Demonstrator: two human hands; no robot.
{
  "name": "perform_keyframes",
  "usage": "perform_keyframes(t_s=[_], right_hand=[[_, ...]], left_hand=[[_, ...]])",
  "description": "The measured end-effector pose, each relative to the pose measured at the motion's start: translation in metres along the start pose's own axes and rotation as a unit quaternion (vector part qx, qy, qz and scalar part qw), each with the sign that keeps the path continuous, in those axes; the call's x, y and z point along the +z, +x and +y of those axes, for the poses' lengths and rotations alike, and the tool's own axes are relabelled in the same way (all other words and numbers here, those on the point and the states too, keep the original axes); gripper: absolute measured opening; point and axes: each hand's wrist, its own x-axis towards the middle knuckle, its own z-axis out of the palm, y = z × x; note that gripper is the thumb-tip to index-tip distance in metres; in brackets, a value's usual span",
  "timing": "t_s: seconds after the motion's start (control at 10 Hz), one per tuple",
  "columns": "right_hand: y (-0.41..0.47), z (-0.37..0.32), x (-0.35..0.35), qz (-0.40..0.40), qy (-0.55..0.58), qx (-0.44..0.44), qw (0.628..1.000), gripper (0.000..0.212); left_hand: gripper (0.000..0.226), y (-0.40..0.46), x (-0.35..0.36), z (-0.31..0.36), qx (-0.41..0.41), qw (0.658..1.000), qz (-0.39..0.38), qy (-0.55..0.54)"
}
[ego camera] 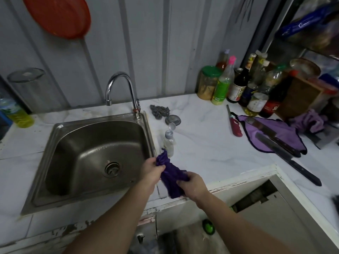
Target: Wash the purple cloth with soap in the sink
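Two hands work one bunched cloth over the white marble countertop (211,143), just right of the steel sink (95,158), whose curved chrome faucet (121,88) arches over the basin. Out right, a lilac cloth (271,132) lies flat with a long dark knife (286,153) across it. Front and centre, the purple cloth (172,173) is twisted between the hands: left hand (152,171) grips its upper end, right hand (192,184) clamps the lower. Right behind it stands a small clear soap bottle (169,142), cap flipped open.
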Motion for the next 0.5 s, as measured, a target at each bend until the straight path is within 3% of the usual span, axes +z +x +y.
perform_keyframes(t_s=[0.1, 0.2, 0.5], right_hand=[[0.004, 0.009, -0.002, 0.022, -0.112, -0.011, 0.993, 0.012], [0.007, 0.013, -0.001, 0.022, -0.155, -0.01, 0.988, 0.014], [0.007, -0.01, 0.001, -0.007, -0.314, -0.019, 0.949, 0.031]], left_hand=[[0.027, 0.006, 0.01, -0.007, 0.02, 0.996, 0.038, 0.079], [0.029, 0.009, 0.012, -0.012, 0.05, 0.981, 0.054, 0.18], [0.03, 0.008, -0.009, -0.012, 0.089, 0.954, 0.046, 0.282]])
